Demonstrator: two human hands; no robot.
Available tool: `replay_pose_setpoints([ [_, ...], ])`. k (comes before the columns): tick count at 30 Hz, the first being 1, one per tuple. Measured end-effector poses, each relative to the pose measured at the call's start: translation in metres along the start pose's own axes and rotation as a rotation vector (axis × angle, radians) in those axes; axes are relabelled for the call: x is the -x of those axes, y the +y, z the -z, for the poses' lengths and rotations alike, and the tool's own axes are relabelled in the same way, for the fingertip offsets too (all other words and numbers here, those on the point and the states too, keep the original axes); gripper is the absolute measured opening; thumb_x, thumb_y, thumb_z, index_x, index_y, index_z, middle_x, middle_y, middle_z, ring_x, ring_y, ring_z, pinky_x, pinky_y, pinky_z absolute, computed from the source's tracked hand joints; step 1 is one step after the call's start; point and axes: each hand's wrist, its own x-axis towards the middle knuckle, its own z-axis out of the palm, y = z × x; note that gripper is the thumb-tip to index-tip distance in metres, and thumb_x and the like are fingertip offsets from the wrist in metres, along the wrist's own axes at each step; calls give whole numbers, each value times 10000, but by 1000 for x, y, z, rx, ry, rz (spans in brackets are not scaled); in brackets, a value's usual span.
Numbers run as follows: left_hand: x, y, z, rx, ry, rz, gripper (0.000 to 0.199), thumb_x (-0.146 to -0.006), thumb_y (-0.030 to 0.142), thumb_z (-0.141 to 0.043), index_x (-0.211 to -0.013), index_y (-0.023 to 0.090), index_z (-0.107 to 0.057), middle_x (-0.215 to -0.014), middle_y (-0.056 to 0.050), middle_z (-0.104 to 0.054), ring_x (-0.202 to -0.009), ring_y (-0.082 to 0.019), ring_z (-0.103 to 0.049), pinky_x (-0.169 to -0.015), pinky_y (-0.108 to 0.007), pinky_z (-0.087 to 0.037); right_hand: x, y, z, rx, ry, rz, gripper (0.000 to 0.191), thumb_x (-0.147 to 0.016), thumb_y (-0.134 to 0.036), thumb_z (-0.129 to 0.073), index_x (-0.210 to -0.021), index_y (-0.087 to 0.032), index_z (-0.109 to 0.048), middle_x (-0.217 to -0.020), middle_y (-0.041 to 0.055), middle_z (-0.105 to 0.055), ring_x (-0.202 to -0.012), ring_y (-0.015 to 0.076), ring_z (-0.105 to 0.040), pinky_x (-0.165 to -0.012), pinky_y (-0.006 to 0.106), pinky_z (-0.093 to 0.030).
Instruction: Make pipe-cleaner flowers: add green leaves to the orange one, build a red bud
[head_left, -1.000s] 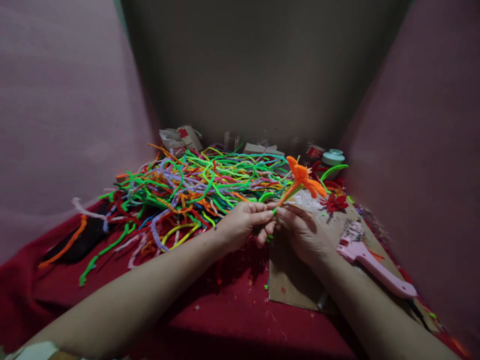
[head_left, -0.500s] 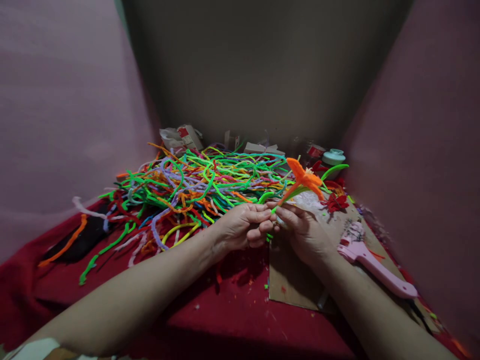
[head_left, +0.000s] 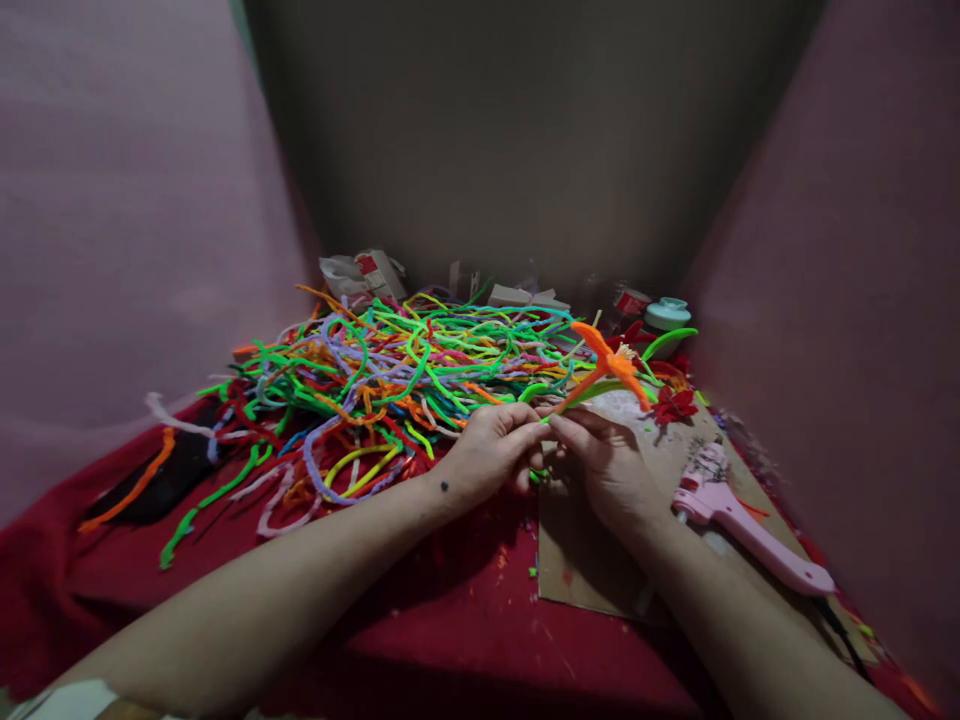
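Note:
An orange pipe-cleaner flower (head_left: 616,366) with pale stamens points up and to the right from between my hands. My left hand (head_left: 499,448) is closed, its thumb and fingers pinching the green stem at the flower's base. Right beside it, my right hand (head_left: 604,458) pinches the same base, thumb against fingers. The fingertips of both hands nearly meet and cover most of the stem. A short green end (head_left: 537,475) shows just below them.
A large heap of coloured pipe cleaners (head_left: 390,370) spreads behind and left of my hands. At right, a pink glue gun (head_left: 757,535) lies on cardboard (head_left: 592,575), near a red flower (head_left: 673,405). A teal-lidded jar (head_left: 667,314) stands behind. Red cloth (head_left: 450,640) covers the table.
My left hand has rolled over, so more of its back shows and its fingers curl under. The orange flower has turned and tipped slightly; both hands still pinch its base.

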Motion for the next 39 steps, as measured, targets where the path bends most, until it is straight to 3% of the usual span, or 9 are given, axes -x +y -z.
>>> replay_pose_setpoints([
  [5, -2, 0, 4, 146, -58, 19, 231, -829, 300, -556, -689, 117, -542, -522, 39, -568, -324, -24, -467, -356, -134, -314, -1, 5, 0, -105, -98, 12, 198, -814, -342, -589, -875, -202, -715, -814, 36, -690, -780, 186, -611, -725, 312, -454],
  [11, -2, -1, 3, 487, -183, 136, 181, -840, 258, -541, -723, 120, -541, -473, 65, -515, -265, -20, -356, -312, -152, -340, -1, 1, 4, -175, -81, -3, 190, -756, -235, -655, -931, -259, -725, -886, 15, -705, -904, 200, -606, -884, 360, -428],
  [16, -2, -3, 4, 673, -333, 211, 152, -869, 209, -494, -779, 107, -562, -491, 75, -476, -257, -8, -280, -303, -159, -380, -1, 2, 9, -260, -113, -62, 246, -744, -240, -652, -980, -253, -721, -863, 38, -715, -927, 229, -612, -848, 392, -446],
  [24, -3, -4, 9, 768, -448, 280, 196, -884, 180, -459, -769, 83, -585, -456, 72, -464, -221, 0, -198, -262, -152, -359, -6, 3, 13, -223, -150, -39, 234, -685, -275, -713, -918, -276, -739, -822, 23, -715, -887, 224, -618, -808, 376, -443],
  [29, -4, -5, 10, 746, -455, 300, 179, -864, 208, -506, -765, 86, -592, -435, 84, -440, -213, 3, -185, -255, -146, -340, -6, 6, 14, -239, -150, -84, 236, -675, -279, -716, -909, -251, -733, -820, 21, -712, -818, 207, -631, -757, 343, -461],
  [33, -5, -6, 11, 659, -465, 236, 180, -845, 245, -531, -767, 96, -591, -432, 82, -448, -219, -8, -215, -268, -166, -344, -6, 10, 12, -237, -111, -71, 225, -692, -251, -703, -916, -251, -723, -833, 15, -709, -812, 200, -628, -734, 330, -465],
  [39, -2, 0, 6, 200, -217, 73, 271, -846, 355, -515, -754, 112, -592, -543, 31, -535, -327, -37, -429, -363, -166, -320, -10, 13, 11, -216, -42, -37, 221, -672, -289, -713, -886, -235, -727, -848, 23, -711, -846, 218, -628, -748, 340, -466],
])
